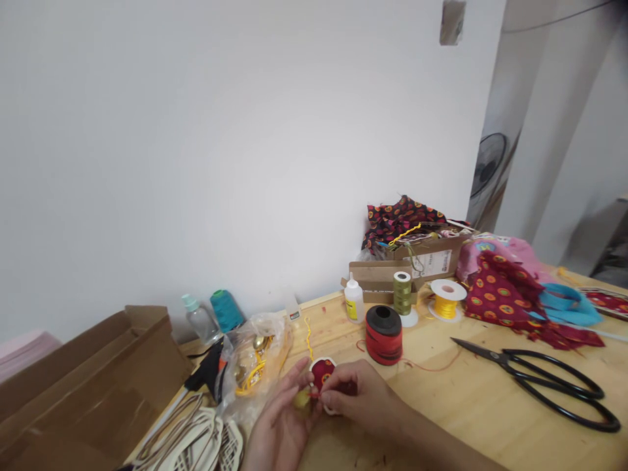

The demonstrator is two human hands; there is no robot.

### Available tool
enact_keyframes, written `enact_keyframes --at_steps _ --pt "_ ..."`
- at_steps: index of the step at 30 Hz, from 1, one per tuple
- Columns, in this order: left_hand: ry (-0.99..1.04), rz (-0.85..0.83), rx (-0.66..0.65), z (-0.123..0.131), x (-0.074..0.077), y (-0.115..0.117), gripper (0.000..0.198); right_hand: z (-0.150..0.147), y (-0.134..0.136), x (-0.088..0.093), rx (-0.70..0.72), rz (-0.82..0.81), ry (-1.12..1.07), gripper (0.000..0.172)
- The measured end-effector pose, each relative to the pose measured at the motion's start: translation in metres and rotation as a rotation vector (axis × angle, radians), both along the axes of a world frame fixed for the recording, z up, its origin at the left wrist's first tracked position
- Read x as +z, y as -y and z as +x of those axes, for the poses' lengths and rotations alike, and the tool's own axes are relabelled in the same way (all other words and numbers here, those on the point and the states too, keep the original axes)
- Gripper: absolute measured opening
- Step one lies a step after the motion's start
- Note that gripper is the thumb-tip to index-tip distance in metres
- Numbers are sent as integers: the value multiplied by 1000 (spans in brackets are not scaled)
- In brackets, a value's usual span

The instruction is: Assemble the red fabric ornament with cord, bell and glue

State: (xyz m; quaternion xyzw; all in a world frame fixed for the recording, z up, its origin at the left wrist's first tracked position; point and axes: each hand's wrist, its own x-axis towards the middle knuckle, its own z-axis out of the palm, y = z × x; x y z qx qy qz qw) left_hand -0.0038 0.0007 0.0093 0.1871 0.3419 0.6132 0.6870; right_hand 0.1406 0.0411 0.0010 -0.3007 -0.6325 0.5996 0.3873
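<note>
Low in the middle, a small white-rimmed ornament (322, 370) faced with dark red patterned fabric sits between my two hands. A twisted yellow cord (309, 337) runs up from its top. My left hand (284, 415) supports the ornament from the left, with a round gold-coloured piece (302, 399), perhaps a bell, at its fingers. My right hand (366, 396) is closed in a pinch at the ornament's lower front, on a short red cord (314, 393). Its fingers cover the ornament's right part.
Black-handled scissors (534, 379) lie at right. Behind stand a red thread spool (383, 337), a glue bottle (353, 301), a green spool (402, 294) and a yellow cord spool (445, 306). Leftward are a plastic bag (275, 333), a glue gun (209, 373), white cut-out frames (196, 438) and a cardboard box (93, 386).
</note>
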Motion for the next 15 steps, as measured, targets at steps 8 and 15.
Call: enact_keyframes --at_steps 8,15 --pt "30 28 -65 -3 -3 0 45 0 0 5 0 -38 19 14" --pt "-41 -15 52 1 0 -1 31 0 0 3 5 -26 14 14"
